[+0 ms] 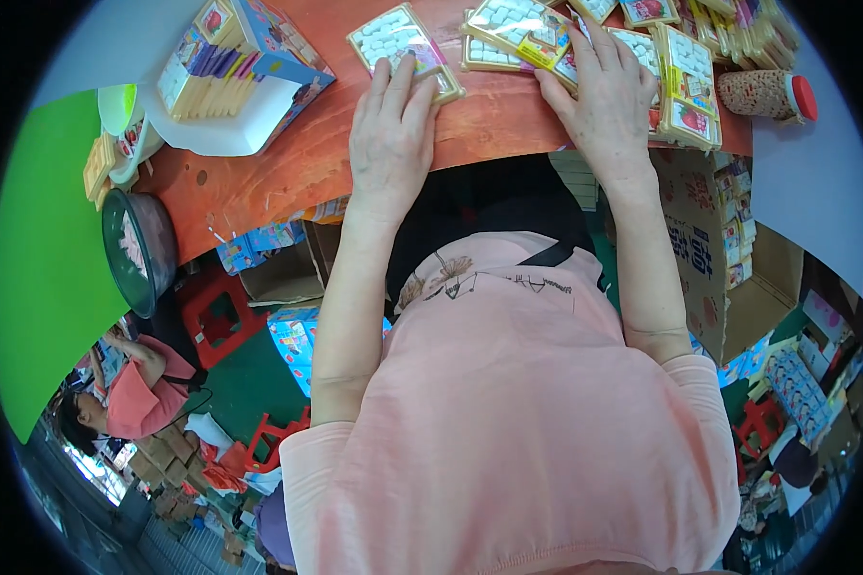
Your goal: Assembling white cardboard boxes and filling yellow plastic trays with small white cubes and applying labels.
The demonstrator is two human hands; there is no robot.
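Observation:
My left hand [390,134] lies with its fingers stretched out on the near end of a flat clear pack [393,36] of small white pieces with a pink label. My right hand [606,110] has thumb and fingers around the near end of another flat pack [508,24], with a yellow label, lying tilted over other packs. Part of that pack is hidden under the fingers. Right beside this hand stand more stacked packs [690,81] with strawberry pictures.
At the left an opened blue display box [278,57] holds a row of packs. A dark basin [139,251] sits by the orange table's [249,182] left edge. A red-lidded jar [762,96] is at the right. Cardboard boxes [690,230] and red stools [216,316] stand below; another person [149,388] works at left.

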